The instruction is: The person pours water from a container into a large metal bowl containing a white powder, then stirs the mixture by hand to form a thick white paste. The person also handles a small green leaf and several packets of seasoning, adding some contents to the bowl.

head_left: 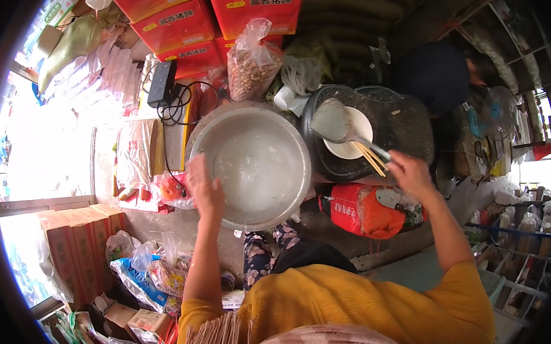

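My right hand (409,172) is closed round the handle of a spatula (331,122), whose broad grey head lies over a white bowl (363,125). Several chopsticks (373,160) stick out of the bowl toward my right hand. The bowl rests on a black, rounded surface (381,107). Directly before me stands a large metal basin (303,189) with whitish, cloudy liquid (259,163) in it. My left hand (205,189) is at the basin's left rim with its fingers stretched out, holding nothing; whether it touches the rim I cannot tell.
Behind the basin stand a bag of nuts or beans (254,64) and stacked red boxes (177,27). A black power adapter (162,84) with coiled cable lies to the left. Red packages (365,211) lie below the bowl. Cardboard boxes (83,250) and bagged goods (147,278) fill the lower left.
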Demonstrator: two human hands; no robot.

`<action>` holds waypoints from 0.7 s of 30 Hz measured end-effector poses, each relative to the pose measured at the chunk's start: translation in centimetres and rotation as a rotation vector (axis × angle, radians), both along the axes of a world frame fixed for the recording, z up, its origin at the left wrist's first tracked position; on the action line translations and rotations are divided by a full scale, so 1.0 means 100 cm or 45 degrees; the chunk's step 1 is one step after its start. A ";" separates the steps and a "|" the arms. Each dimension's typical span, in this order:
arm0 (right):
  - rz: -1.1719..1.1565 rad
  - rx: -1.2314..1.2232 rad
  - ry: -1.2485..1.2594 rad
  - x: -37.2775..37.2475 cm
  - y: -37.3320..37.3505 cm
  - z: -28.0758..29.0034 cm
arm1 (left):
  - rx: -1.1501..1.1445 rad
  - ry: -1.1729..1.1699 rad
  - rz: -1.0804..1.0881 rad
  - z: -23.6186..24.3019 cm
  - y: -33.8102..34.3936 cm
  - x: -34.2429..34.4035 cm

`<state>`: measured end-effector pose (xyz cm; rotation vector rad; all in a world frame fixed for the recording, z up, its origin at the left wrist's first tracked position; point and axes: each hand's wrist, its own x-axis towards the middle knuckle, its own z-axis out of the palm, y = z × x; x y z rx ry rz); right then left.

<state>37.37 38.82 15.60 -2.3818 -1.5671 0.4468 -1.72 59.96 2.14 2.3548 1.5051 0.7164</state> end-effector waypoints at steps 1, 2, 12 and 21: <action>0.132 0.135 -0.291 0.016 -0.004 0.006 | 0.018 0.015 0.170 -0.003 -0.003 -0.008; 0.145 -0.088 -0.516 0.023 0.002 0.016 | -0.035 -0.168 0.263 -0.015 -0.006 -0.033; 0.424 -0.221 -0.831 0.070 0.027 -0.028 | -1.866 -1.457 0.605 -0.053 -0.057 -0.058; 0.385 -0.444 -0.364 0.103 0.044 -0.063 | -1.723 -1.583 0.679 -0.063 -0.071 -0.053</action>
